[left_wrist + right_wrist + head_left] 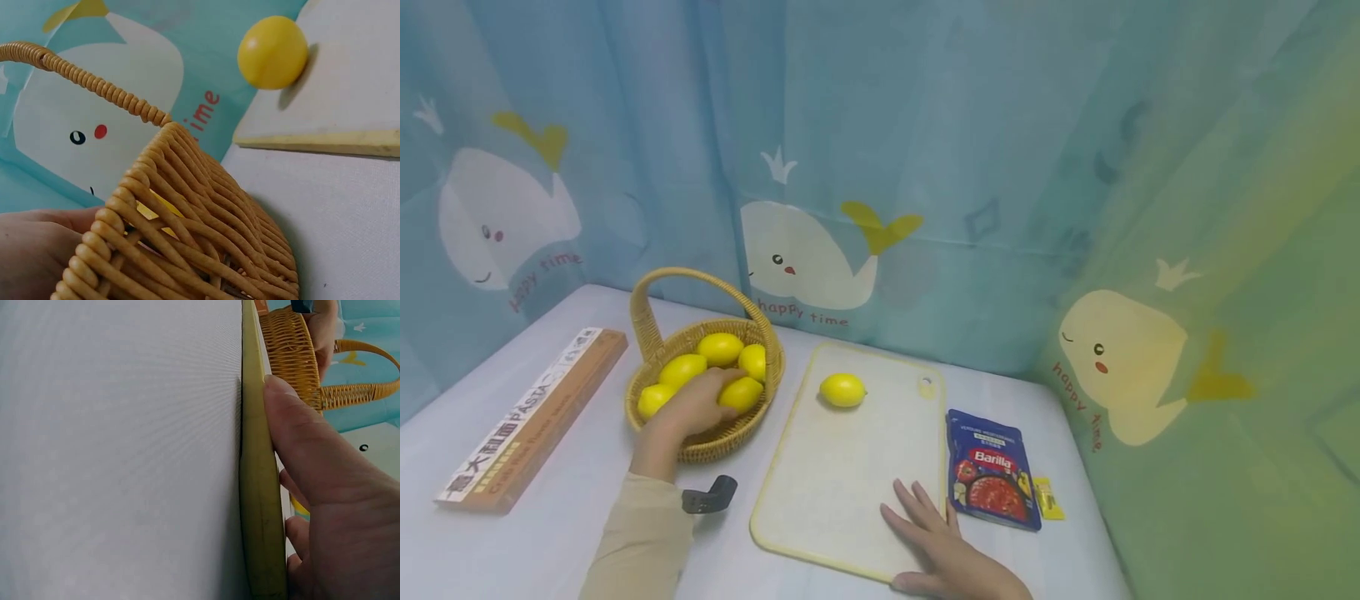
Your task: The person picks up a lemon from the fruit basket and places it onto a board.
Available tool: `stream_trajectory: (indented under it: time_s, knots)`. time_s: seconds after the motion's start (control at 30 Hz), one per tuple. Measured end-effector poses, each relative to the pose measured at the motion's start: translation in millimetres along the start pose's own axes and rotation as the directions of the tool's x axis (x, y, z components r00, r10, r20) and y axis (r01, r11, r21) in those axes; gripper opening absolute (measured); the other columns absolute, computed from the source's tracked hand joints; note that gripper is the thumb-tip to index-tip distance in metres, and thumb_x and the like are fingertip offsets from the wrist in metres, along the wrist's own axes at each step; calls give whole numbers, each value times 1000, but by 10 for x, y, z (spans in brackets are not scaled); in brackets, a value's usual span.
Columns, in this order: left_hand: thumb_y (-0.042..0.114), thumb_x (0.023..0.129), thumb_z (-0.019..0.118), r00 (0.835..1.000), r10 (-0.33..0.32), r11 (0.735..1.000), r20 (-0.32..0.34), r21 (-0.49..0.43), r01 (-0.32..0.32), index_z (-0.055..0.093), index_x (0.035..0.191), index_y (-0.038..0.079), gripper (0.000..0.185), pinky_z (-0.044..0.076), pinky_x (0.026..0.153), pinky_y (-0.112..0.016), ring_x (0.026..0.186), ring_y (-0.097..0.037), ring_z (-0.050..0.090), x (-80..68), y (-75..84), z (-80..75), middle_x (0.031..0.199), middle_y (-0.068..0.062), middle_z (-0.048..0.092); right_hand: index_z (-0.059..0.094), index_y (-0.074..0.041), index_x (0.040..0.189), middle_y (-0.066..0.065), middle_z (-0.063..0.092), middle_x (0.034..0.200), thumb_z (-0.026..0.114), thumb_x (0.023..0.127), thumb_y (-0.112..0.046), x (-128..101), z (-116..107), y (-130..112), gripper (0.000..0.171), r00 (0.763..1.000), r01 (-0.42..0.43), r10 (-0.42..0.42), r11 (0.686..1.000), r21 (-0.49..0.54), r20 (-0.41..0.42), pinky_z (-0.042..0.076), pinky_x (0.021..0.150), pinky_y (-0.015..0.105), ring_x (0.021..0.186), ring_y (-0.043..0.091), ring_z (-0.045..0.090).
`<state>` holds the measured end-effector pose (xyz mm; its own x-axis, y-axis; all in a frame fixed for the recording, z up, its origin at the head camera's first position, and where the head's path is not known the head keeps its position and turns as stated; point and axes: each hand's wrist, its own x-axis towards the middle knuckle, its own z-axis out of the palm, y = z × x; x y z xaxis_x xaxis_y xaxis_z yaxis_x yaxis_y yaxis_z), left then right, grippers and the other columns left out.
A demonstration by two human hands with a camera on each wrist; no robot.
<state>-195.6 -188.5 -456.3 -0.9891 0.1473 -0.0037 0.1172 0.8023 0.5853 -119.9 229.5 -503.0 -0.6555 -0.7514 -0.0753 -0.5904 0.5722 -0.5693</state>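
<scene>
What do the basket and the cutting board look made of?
Basket: woven wicker or rattan, tan and matte, with coiled strands visible. Cutting board: probably plastic, pale cream, matte, with a yellow rim and a hanging hole in its corner.

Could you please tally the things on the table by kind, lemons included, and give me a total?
Lemons: 6, of which 5 in the basket under the left hand and 1 on the cutting board, where the right hand rests flat
Baskets: 1
Cutting boards: 1
Pasta boxes: 1
Barilla sauce pouches: 1
Small yellow packets: 1
Total: 11
</scene>
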Motion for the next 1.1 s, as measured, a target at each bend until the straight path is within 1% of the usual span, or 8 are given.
stream_trajectory:
  time_s: [0.17,0.3,0.43,0.63,0.83,1.1]
  knots:
    - [14,86,67,1000,0,1000,-18,-11,0,46,138,4,58,37,104,-59,125,-42,47,9,-62,26,137,-21,49,30,-19,150,19,10,158,58,87,-51,4,12,-6,76,1000,4,-4,1000,8,5,-3,93,82,139,48,-3]
    - [18,85,69,999,12,1000,-32,-5,-12,47,138,6,58,38,104,-59,124,-41,48,24,-89,54,137,-20,50,29,-21,150,18,9,158,58,86,-52,2,10,-10,77,1000,-22,21,1000,7,20,-3,94,82,140,48,-2]
    - [19,85,69,999,16,1000,-35,-9,-16,48,137,7,58,38,103,-58,123,-41,49,30,-86,56,137,-19,51,29,-23,150,17,9,159,60,85,-52,-1,5,-13,77,999,-46,46,999,13,28,-3,95,82,140,48,-2]
    - [21,84,70,999,23,1000,-35,-18,-24,49,136,7,58,40,102,-58,120,-40,52,33,-69,15,133,-20,54,30,-21,150,18,9,159,59,86,-51,2,8,3,77,1000,-26,26,999,22,8,-4,95,82,141,48,-3]
    - [21,84,71,999,28,999,-28,-14,-28,50,135,6,57,40,101,-57,119,-39,53,35,-53,-13,131,-20,56,30,-21,150,17,10,159,59,86,-52,13,4,19,77,1000,-29,29,1000,7,3,-4,95,82,141,48,-2]
    - [22,84,71,1000,10,1000,-18,-23,-11,51,135,7,56,40,102,-57,119,-38,52,-9,-9,-59,131,-18,57,30,-19,149,19,10,158,60,85,-52,15,-2,0,78,999,-30,30,999,9,10,-3,94,82,141,47,-2]
